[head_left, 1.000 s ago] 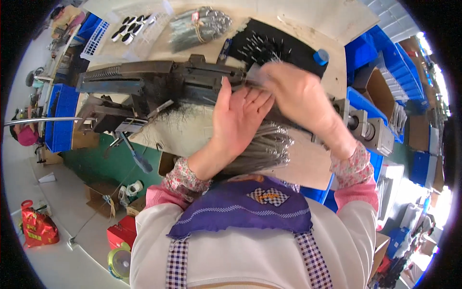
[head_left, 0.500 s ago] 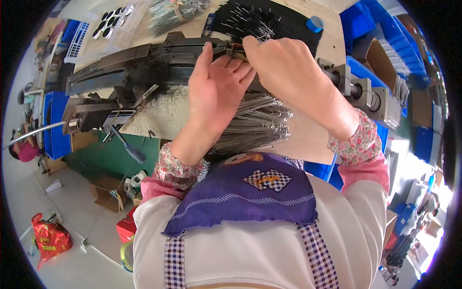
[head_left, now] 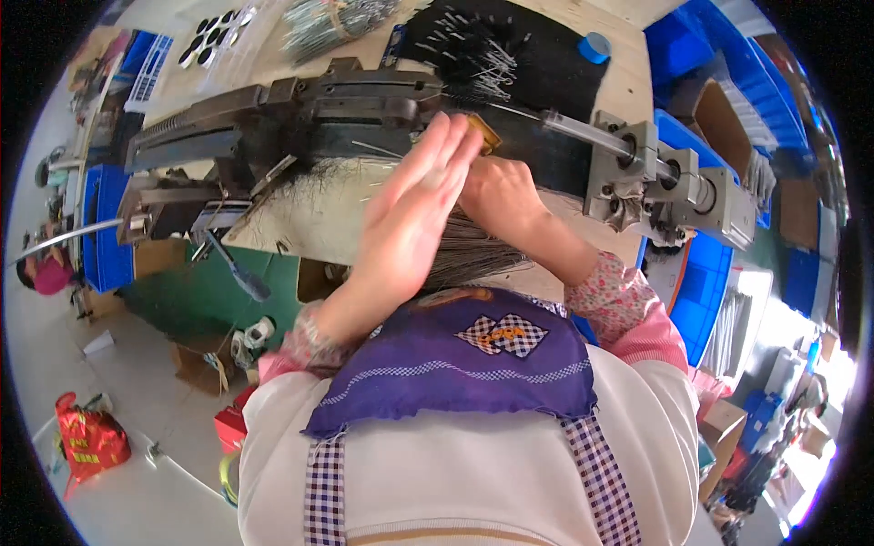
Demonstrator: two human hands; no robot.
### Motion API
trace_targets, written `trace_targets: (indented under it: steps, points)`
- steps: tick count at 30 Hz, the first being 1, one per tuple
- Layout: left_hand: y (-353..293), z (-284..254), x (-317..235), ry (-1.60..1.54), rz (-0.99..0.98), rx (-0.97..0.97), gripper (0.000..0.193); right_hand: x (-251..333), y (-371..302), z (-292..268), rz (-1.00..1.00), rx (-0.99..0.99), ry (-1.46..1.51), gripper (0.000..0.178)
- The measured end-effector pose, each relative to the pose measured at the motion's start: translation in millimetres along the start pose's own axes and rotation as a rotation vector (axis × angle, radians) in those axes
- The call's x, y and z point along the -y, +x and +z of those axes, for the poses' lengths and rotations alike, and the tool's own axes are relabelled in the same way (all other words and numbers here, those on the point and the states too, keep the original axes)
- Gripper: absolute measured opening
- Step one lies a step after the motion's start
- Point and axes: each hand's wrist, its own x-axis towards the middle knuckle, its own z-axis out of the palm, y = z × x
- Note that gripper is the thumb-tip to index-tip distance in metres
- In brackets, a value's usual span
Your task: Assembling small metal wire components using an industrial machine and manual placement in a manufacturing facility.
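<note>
My left hand [head_left: 410, 205] is raised in front of the dark metal machine [head_left: 364, 100]. Its fingers are stretched out and held together, and nothing is gripped in it. Close on its right, my right hand [head_left: 503, 196] has its fingers curled in; what they hold is hidden. A small brass-coloured piece [head_left: 485, 135] shows just above the right hand, by the left fingertips. Whether either hand touches it I cannot tell. Beneath both hands lies a bundle of grey metal wires [head_left: 478, 259], partly covered. To the right, a metal spindle [head_left: 592, 135] points toward the hands.
Beyond the machine, small dark-bristled wire brushes [head_left: 492, 68] lie on a black mat [head_left: 564, 82], near a blue tape roll [head_left: 594, 47]. A tied wire bundle [head_left: 337, 27] sits at the back. Bearing blocks [head_left: 674, 173] and blue bins [head_left: 706, 291] stand right. A lever [head_left: 241, 273] juts out left.
My left hand has turned from palm up to nearly edge-on. My right hand has drawn back toward me and left, uncovering the spindle. The brass-coloured piece appears farther right and nearer me.
</note>
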Motion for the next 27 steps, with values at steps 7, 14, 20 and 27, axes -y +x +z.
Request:
trace_targets:
  steps: [7,14,20,27]
  points:
    - [-90.3,-152.1,-61.8,2.730,0.269,-0.987,0.087,-16.6,-0.9,-1.8,0.055,-0.084,0.187,0.009]
    - [-205.8,-277.9,-153.2,1.882,-0.164,-1.437,0.082,-29.8,-49.8,-68.6,0.107,-0.359,0.384,0.023]
    - [-111.9,-180.9,-63.7,2.131,0.227,-0.972,0.061,-39.7,-72.7,-113.4,0.386,-0.677,0.716,0.006]
    - [-22.0,14.0,-34.9,1.054,-0.142,0.493,0.031,-0.1,-8.6,-149.9,-0.229,-0.230,0.630,0.020]
